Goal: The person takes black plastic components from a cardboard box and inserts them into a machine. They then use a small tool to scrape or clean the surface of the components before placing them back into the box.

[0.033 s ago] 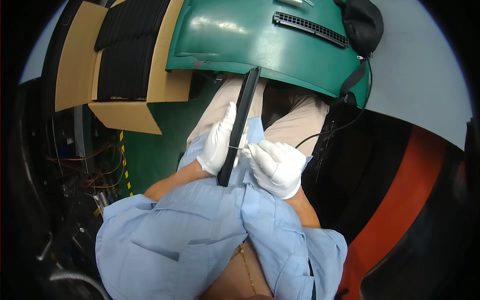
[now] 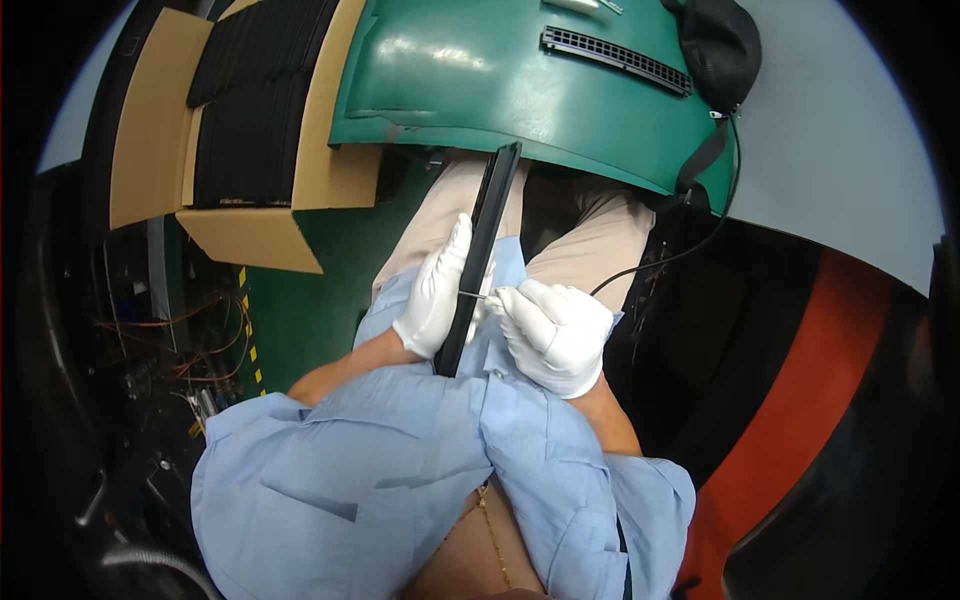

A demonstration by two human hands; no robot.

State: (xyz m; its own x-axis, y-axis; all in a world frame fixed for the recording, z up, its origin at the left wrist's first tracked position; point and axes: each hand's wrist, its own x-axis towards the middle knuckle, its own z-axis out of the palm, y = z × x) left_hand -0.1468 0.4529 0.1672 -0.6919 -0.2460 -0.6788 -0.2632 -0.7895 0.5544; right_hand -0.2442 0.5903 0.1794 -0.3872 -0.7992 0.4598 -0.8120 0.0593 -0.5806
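Observation:
A long, narrow black plastic strip (image 2: pixel 482 240) slants across my lap, its far end near the edge of the green mat. My left hand (image 2: pixel 437 290), in a white glove, is closed round the strip's middle, with the thumb lying along its left side. From the right, my gloved right hand (image 2: pixel 556 335) pinches a thin metal rod (image 2: pixel 474 295), perhaps a small tool. The rod's tip meets the strip's face beside my left hand. My right fingertips partly hide the rod's other end.
A green mat (image 2: pixel 460 95) covers the table ahead, with a black slotted strip (image 2: pixel 617 61) and a black pouch (image 2: pixel 722 55) on it. An open cardboard box (image 2: pixel 245 238) full of black strips stands at the left. A black cable (image 2: pixel 690 252) hangs at the right.
The black strip and my left hand have come very slightly nearer to me. My right hand keeps its place, still pinching the rod.

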